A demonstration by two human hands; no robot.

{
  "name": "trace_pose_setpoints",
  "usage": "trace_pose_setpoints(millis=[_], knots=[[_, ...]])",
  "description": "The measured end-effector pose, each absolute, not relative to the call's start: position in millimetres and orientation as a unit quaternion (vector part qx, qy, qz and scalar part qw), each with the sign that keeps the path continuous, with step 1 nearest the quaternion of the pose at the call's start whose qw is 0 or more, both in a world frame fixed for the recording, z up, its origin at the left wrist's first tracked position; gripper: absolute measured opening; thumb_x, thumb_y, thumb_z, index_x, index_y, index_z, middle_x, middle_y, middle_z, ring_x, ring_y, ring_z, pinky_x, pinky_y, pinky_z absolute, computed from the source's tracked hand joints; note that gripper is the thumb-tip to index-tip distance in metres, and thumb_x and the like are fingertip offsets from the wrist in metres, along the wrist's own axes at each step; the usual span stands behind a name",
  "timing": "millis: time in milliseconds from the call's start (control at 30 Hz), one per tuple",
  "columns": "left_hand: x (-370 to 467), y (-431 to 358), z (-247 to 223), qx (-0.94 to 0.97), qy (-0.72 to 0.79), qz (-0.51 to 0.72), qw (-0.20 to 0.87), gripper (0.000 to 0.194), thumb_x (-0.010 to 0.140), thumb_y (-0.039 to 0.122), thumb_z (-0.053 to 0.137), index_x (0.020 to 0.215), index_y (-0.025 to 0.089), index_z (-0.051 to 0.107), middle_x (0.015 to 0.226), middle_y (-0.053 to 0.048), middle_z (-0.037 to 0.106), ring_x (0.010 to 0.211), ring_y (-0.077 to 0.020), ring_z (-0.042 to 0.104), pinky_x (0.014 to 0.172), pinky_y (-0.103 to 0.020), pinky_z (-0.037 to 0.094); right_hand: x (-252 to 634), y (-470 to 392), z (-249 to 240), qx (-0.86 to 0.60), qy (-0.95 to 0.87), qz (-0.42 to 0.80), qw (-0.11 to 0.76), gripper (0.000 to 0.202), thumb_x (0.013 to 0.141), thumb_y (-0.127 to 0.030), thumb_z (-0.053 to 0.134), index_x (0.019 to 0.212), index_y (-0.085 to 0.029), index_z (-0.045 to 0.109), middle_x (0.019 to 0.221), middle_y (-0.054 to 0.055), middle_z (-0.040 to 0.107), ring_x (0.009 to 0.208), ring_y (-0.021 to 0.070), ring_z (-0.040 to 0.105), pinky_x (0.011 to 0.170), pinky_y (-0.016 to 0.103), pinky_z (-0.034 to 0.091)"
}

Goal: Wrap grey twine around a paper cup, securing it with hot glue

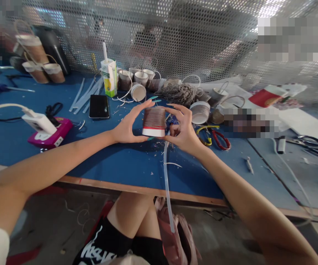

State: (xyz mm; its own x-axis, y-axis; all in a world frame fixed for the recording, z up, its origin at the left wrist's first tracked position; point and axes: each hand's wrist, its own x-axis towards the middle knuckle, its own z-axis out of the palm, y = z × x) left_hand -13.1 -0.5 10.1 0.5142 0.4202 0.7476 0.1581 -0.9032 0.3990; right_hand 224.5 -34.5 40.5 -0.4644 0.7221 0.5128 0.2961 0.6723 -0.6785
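Note:
Between my two hands, above the table's front part, is a wire coil, brown wire wound on a white former with a red band near its lower end. My left hand grips it from the left, thumb at the bottom and fingertips at the top. From the right, my right hand holds the same coil, with thumb below and index finger above; its other fingers are curled. A clear plastic tube hangs down below the right hand past the table edge; its upper end is hidden there.
Several similar coils and a wire tangle lie behind, beside a drink carton. Left are a phone, clear tubes and a pink power strip. Pliers and scissors lie right. Perforated metal stands behind.

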Motion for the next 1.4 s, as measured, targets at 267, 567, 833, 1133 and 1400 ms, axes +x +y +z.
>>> trace_pose_setpoints(millis=[267,567,833,1133,1400], knots=[[-18,10,6,0.820,0.251,0.513,0.030,0.093,0.075,0.064,0.066,0.147,0.024,0.022,0.135,-0.016,0.053,0.124,-0.0296,0.056,0.105,-0.046,0.048,223,-50,54,-0.280,-0.816,0.211,0.460,0.066,0.072,-0.026,0.078,0.124,-0.033,0.038,0.152,0.013,0.036,0.042,-0.0017,0.035,0.038,0.024,0.040],[-14,8,6,0.802,0.255,0.541,-0.005,0.086,0.077,0.064,0.063,0.144,0.026,0.025,0.136,-0.014,0.051,0.125,-0.0293,0.055,0.107,-0.048,0.047,215,-57,51,-0.273,-0.868,0.261,0.322,0.035,0.080,-0.029,0.069,0.105,-0.023,0.046,0.116,0.006,0.065,0.043,-0.0009,0.035,0.039,0.019,0.034],[-13,6,9,0.792,0.249,0.557,0.029,0.080,0.076,0.063,0.066,0.141,0.029,0.033,0.133,-0.012,0.052,0.126,-0.0300,0.055,0.103,-0.048,0.051,214,-51,55,-0.292,-0.732,0.447,0.423,0.032,0.085,-0.038,0.063,0.095,-0.025,0.035,0.128,0.005,0.060,0.037,-0.0020,0.033,0.032,0.019,0.038],[-14,10,9,0.788,0.235,0.568,0.018,0.077,0.076,0.053,0.069,0.140,0.027,0.035,0.129,-0.012,0.052,0.123,-0.0280,0.054,0.105,-0.046,0.048,221,-45,52,-0.286,-0.676,0.401,0.549,0.029,0.081,-0.040,0.063,0.088,-0.025,0.039,0.095,-0.003,0.068,0.032,0.0001,0.029,0.028,0.019,0.036],[-13,10,5,0.789,0.260,0.554,0.046,0.084,0.067,0.057,0.075,0.135,0.027,0.037,0.117,-0.011,0.050,0.110,-0.0274,0.056,0.092,-0.046,0.054,211,-55,54,-0.258,-0.696,0.506,0.439,0.034,0.079,-0.037,0.064,0.096,-0.026,0.037,0.135,0.006,0.057,0.036,-0.0013,0.037,0.032,0.021,0.043]])
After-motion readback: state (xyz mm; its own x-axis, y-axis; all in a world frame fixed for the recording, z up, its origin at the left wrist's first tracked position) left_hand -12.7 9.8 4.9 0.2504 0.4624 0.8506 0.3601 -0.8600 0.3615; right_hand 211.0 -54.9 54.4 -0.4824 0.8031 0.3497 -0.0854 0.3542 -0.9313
